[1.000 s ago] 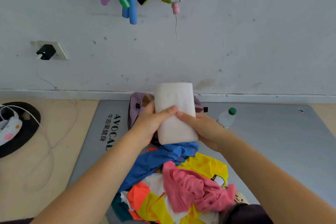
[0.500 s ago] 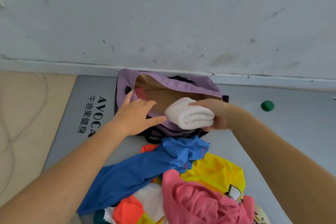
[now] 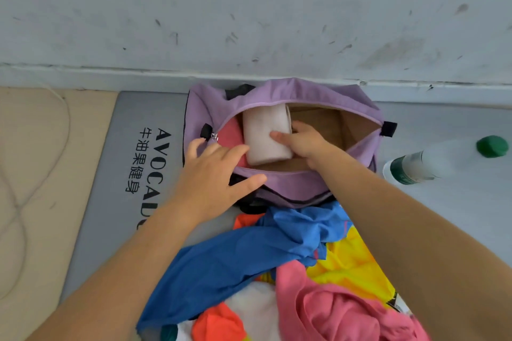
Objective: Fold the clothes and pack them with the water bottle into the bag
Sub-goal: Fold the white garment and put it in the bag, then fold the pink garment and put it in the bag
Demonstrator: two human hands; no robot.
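Right hand clasps the white folded garment inside the purple bag; left hand, fingers spread, should pin the nine-o'clock rim while it is seated flat

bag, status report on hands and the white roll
Right hand grips white roll inside purple bag. Left hand open, pressing bag's front edge. Nothing in the way.

right hand grips folded white cloth roll inside open purple fabric bag | left hand flat on bag's near rim | clear plastic green-capped bottle beside
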